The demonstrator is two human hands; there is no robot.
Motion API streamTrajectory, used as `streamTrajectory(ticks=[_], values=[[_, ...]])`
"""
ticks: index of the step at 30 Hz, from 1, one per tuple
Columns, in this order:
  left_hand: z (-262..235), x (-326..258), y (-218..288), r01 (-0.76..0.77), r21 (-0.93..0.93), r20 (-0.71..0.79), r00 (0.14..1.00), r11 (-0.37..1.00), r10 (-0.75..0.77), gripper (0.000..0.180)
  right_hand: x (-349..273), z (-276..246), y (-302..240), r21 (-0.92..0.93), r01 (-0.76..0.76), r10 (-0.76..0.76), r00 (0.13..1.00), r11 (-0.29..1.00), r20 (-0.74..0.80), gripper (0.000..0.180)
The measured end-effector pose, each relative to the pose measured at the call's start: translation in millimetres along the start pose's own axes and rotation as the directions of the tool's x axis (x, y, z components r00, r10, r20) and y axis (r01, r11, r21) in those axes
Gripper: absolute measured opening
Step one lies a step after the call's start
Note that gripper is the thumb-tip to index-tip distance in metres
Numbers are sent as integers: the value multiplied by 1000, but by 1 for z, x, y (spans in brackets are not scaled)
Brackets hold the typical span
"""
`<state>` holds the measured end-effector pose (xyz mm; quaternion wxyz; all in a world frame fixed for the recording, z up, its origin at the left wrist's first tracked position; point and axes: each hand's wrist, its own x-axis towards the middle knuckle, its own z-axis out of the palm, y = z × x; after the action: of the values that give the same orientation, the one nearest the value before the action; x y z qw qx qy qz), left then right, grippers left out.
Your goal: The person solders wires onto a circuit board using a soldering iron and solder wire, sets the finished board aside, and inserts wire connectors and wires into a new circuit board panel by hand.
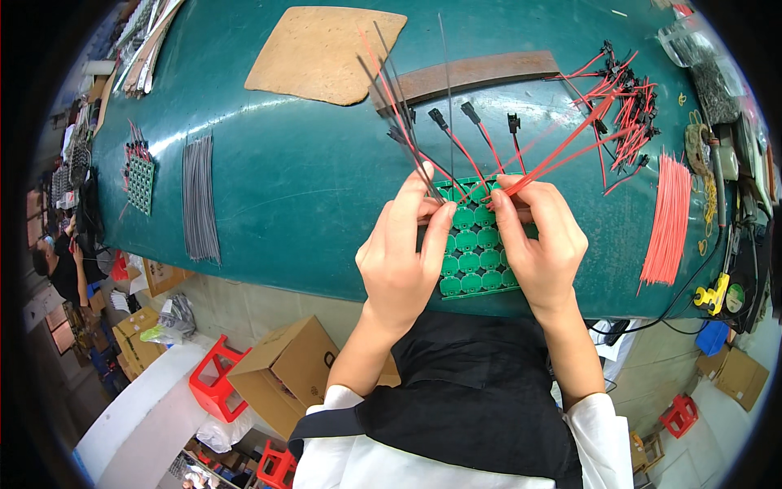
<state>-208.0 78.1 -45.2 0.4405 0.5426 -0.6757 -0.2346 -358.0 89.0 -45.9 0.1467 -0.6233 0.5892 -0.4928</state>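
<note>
Right hand (pixel 542 248) pinches a red wire (pixel 562 147) at the far edge of the green circuit panel (pixel 476 257); left hand (pixel 403 257) pins the panel's left side, fingers closed on black wires (pixel 399 106) fanning far-left.

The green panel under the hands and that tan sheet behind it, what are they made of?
Green panel: likely rigid circuit-board laminate, with a glossy green coat and rows of round sections. Tan sheet: seemingly cork or fibreboard, matte, speckled, with ragged edges.
</note>
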Motion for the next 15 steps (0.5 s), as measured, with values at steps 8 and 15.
streamTrajectory(ticks=[8, 15], values=[[9, 1, 8, 21, -182, 10, 1000, 983, -20, 14, 2, -2, 2, -42, 94, -92, 994, 995, 51, 19], [13, 0, 4, -35, -166, -44, 999, 986, 28, 12, 3, 0, 0, -17, 68, -68, 998, 998, 18, 17]])
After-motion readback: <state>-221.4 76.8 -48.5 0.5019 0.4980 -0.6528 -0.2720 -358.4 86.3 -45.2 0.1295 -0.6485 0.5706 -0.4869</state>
